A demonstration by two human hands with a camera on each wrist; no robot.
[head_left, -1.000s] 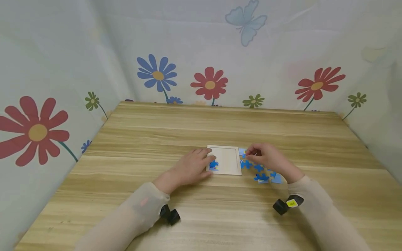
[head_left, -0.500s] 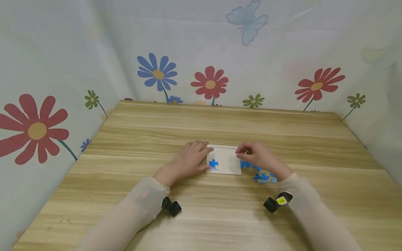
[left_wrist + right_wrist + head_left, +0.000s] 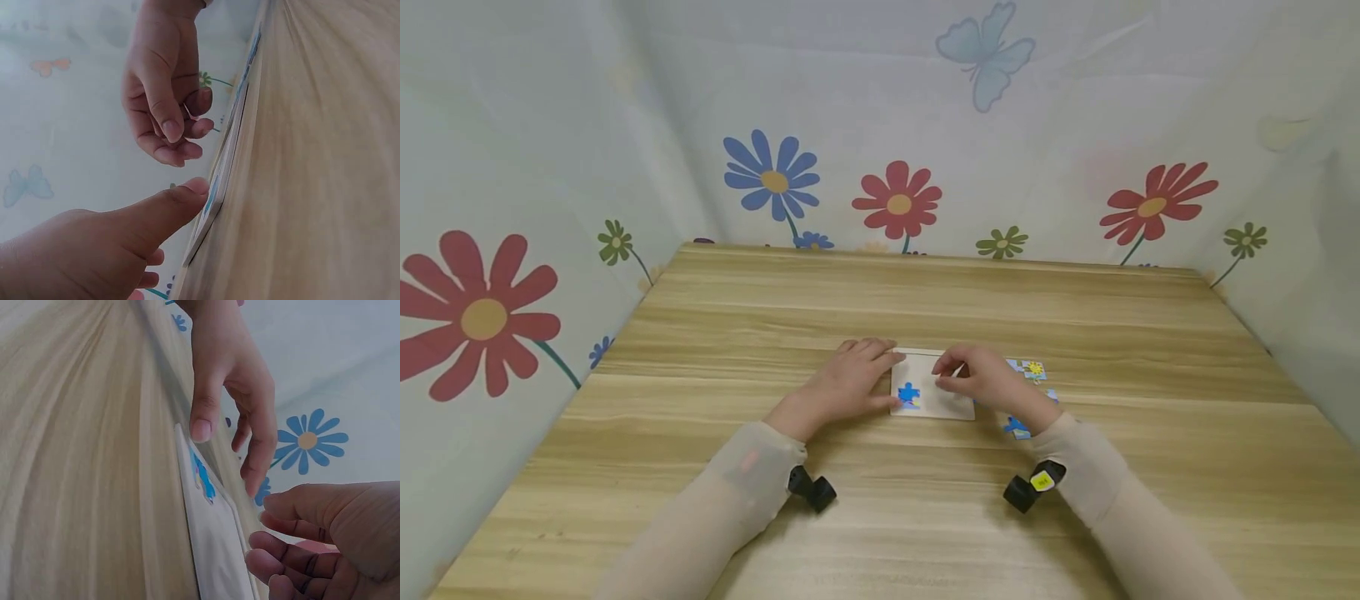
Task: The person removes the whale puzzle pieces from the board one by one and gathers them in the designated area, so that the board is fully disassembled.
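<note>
A pale, shallow puzzle tray (image 3: 955, 410) lies flat on the table, with blue puzzle pieces (image 3: 908, 393) in its near left corner. At the tray's left side rests my left hand (image 3: 844, 387), thumb at the near corner and fingers stretched toward the far one. My right hand (image 3: 988, 379) hovers over the tray's right half, palm inward, its thumb and index fingertips close together. In the right wrist view the fingers of that right hand (image 3: 312, 544) are bent; I cannot tell whether a small piece sits between them.
Loose puzzle pieces (image 3: 1033, 368), one with a yellow sun-like print, lie right of the tray, partly behind the right forearm. Black wrist cameras (image 3: 1021, 493) hang under both sleeves. A flower-printed curtain (image 3: 850, 100) stands behind the wooden table (image 3: 865, 300).
My right hand has moved left from the loose pieces to above the tray, uncovering pieces behind it. The left hand's fingers have drawn back slightly to the tray's left edge.
</note>
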